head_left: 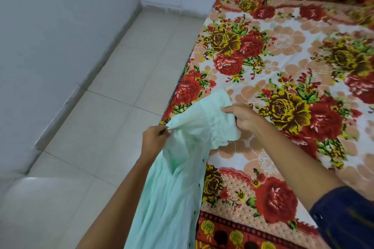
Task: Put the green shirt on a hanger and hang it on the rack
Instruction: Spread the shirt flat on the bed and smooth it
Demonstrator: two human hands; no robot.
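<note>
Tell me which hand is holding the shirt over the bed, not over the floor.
The right hand: it grips the green shirt above the floral bedsheet. The left hand pinches the fabric out over the tiled floor.

Even, soft indoor light with faint shadows; wide-angle bending at the edges, slight blur toward the corners.

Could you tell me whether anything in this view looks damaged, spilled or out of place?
Nothing stands out. The left hand and right hand each hold the green shirt by its top; it hangs crumpled at the edge of the flowered bed sheet. No hanger or rack is in view.
</note>
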